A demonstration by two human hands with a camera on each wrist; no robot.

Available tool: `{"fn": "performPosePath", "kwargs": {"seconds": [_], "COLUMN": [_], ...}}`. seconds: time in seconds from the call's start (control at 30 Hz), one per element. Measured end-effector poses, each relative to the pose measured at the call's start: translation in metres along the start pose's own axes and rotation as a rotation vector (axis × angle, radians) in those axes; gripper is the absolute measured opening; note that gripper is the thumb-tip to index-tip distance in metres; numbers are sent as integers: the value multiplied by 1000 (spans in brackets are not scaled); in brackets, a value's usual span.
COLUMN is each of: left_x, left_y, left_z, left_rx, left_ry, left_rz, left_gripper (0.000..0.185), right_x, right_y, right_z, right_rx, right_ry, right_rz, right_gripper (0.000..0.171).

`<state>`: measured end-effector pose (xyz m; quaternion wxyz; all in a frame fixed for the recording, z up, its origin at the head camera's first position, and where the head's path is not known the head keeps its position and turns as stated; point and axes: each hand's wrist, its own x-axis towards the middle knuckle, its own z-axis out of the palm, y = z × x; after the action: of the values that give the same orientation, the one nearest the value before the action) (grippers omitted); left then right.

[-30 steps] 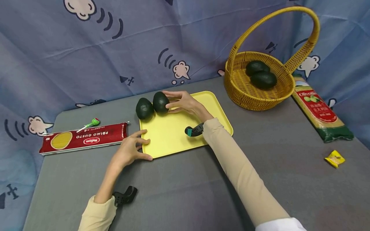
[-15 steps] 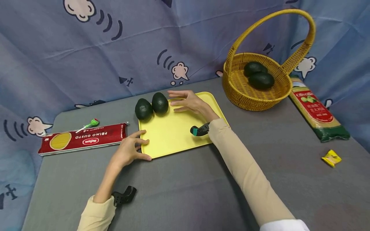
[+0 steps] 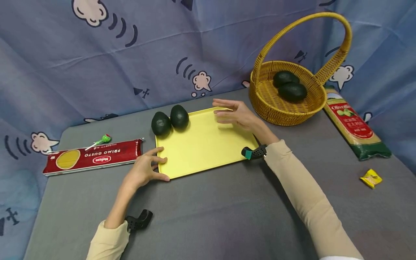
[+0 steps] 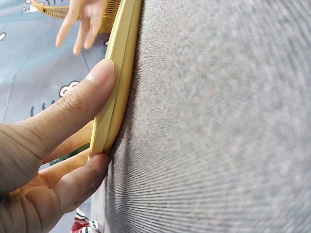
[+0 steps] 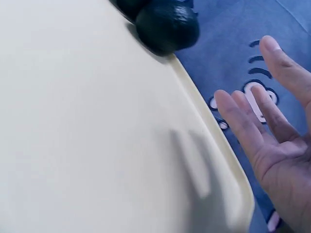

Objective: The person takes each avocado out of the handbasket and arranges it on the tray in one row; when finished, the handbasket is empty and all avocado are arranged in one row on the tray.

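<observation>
A yellow tray point(image 3: 201, 144) lies on the grey table. My left hand point(image 3: 144, 169) grips its near left corner; in the left wrist view the thumb point(image 4: 99, 75) lies along one edge and the fingers curl round the other. Two dark green avocados sit side by side at the tray's far left corner: the left avocado point(image 3: 161, 124) and the right avocado point(image 3: 179, 117). Over the tray's far right part is my right hand point(image 3: 240, 115), holding nothing, its fingers spread in the right wrist view and apart from the avocado point(image 5: 167, 26).
A yellow wicker basket point(image 3: 276, 115) with two avocados point(image 3: 292, 91) stands at the back right, its tall handle arching up. Beside it lies a pasta bag point(image 3: 354, 122), with a yellow wrapped candy point(image 3: 371, 178) nearer. A red spaghetti pack point(image 3: 110, 154) and a green lollipop point(image 3: 105, 138) lie left.
My right hand has let go of the right avocado and moved rightwards over the tray. My left hand has stayed at the tray's corner.
</observation>
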<state>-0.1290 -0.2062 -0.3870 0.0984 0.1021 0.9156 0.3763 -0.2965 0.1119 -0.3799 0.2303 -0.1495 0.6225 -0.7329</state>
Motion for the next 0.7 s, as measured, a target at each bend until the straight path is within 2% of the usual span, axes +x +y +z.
{"fn": "performPosePath", "kwargs": {"seconds": [0.1, 0.2, 0.4, 0.57, 0.7], "left_x": [0, -1, -2, -2, -2], "left_y": [0, 1, 1, 3, 3], "left_z": [0, 0, 1, 3, 3], "left_rx": [-7, -4, 22, 51, 44], "left_ry": [1, 6, 15, 23, 37], "left_rz": [-3, -5, 9, 22, 28], "left_gripper": [57, 57, 59, 60, 58], "right_x": [-13, -29, -70, -97, -106], "right_y": [-9, -17, -31, -48, -63], "right_z": [-13, -26, -58, -94, -128], "right_rx": [-33, -21, 22, 26, 69], "right_ry": [19, 26, 15, 92, 179], "right_rz": [-18, -51, -189, -237, -252], "right_gripper": [55, 54, 52, 49, 49]}}
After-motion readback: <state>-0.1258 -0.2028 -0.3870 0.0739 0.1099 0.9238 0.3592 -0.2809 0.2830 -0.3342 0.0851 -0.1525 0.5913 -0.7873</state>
